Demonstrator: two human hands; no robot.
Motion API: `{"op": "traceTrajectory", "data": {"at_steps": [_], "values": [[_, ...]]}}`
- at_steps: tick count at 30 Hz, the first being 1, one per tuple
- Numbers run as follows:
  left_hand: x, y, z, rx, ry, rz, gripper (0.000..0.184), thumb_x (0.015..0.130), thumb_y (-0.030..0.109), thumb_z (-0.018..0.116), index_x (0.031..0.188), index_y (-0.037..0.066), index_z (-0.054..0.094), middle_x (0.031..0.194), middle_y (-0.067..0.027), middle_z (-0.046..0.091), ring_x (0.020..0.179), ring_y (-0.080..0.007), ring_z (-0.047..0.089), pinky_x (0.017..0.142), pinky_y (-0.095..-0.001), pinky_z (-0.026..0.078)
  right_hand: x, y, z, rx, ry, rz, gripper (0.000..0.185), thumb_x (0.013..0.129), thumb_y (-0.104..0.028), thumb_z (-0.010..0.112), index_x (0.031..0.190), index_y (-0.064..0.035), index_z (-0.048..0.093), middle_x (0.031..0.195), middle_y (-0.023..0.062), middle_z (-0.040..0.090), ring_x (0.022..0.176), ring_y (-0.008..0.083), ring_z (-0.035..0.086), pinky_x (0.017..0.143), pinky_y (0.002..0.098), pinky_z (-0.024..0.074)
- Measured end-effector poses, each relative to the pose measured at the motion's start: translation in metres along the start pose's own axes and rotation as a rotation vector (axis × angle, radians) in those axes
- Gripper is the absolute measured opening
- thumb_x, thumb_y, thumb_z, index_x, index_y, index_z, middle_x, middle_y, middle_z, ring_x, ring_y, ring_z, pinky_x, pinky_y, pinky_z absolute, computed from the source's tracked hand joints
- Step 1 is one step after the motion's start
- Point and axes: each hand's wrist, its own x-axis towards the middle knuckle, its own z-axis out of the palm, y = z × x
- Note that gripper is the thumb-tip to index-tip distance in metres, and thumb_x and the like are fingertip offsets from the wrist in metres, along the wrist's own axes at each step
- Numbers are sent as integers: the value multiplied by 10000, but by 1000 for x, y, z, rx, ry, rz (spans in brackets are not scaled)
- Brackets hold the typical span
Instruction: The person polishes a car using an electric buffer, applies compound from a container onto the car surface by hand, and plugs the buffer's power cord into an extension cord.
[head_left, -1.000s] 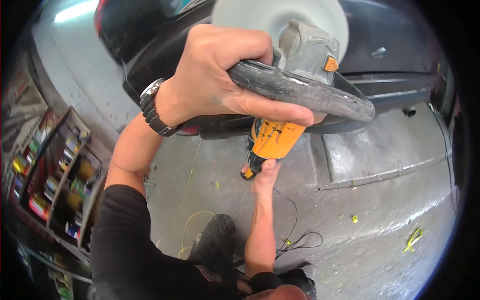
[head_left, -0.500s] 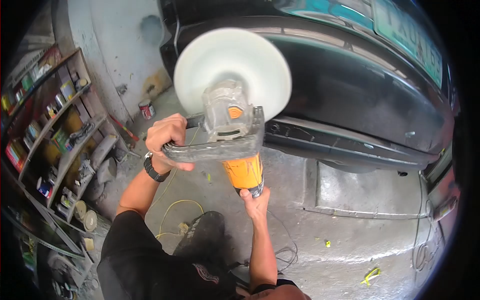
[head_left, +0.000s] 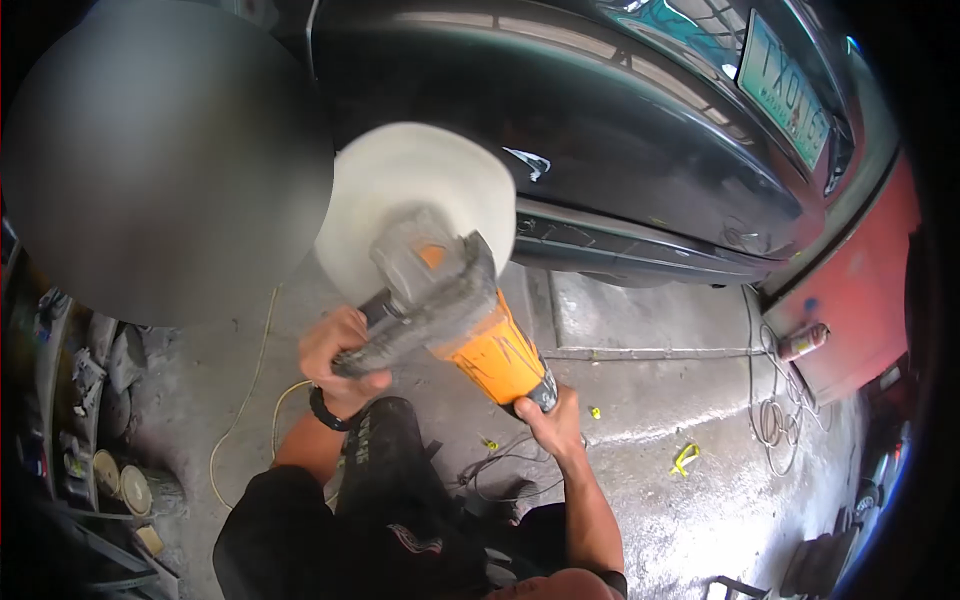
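A polisher (head_left: 500,360) with an orange body and a grey head is held in both hands. My left hand (head_left: 338,355) is wrapped around its dark front handle. My right hand (head_left: 556,424) grips the rear end of the body, thumb along the top. At the front, the wide white polishing pad (head_left: 440,170) overlaps the car's black bumper (head_left: 620,150); whether they touch I cannot tell. The pad's outline is smeared and slightly bent. A pale mark (head_left: 530,162) shows on the bumper just right of the pad.
A blurred grey patch covers the upper left. Shelves (head_left: 75,390) and cans (head_left: 140,490) stand at the left. Cords (head_left: 780,425) lie coiled near a red panel (head_left: 850,310) at the right. Yellow scraps (head_left: 686,459) lie on the concrete floor (head_left: 640,400).
The polisher has shifted left and down in view and tilted, its rear end swinging right. The view has moved toward the right. Both hands keep their hold.
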Motion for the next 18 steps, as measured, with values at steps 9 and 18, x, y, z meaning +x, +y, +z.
{"op": "traceTrajectory", "data": {"at_steps": [9,18], "values": [[8,12,52,-7,-330,70,581,680,474,874,591,75,462,502,-36,428,409,-182,437,423,-311,322,-49,45,-25,122,172,166,356,754,-220,669,975,58,658,826,40,669,751,113,595,663,294,498],[27,21,107,-58,-414,179,529,677,466,879,586,128,482,517,8,452,422,-160,460,451,-297,351,-49,83,-37,189,211,89,910,728,-846,568,983,28,594,659,66,613,484,120,557,394,248,382]]}}
